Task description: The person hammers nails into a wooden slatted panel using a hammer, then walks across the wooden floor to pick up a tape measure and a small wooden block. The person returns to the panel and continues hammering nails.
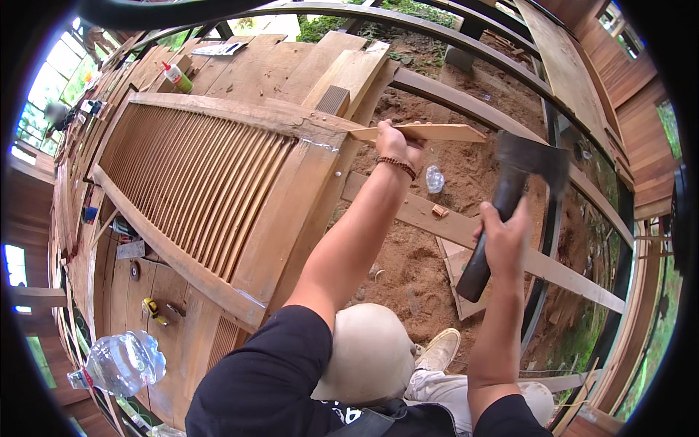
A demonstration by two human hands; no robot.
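Hatchet (508, 191) in grip, the right hand (506, 231) has its fingers closed around the black handle right of the frame's center, with the dark head above the fist and its broad blade toward the right edge. The right forearm rises steeply from the bottom edge, bare below a dark sleeve. Near the top center, the left hand (400, 143) is closed about a thin wooden strip (453, 132), held crosswise with its pointed end to the right, well apart from the fist and just left of the hatchet's head. The left arm reaches diagonally up from the lower middle, a beaded bracelet (397, 167) at the wrist. The strip's left end meets the corner of a slatted wooden panel (200, 186) that fills the left center; whether they touch cannot be told. A red-capped squeeze bottle (177, 78) lies upper left, a yellow tape measure (153, 311) lower left, near a clear plastic jug (125, 362)
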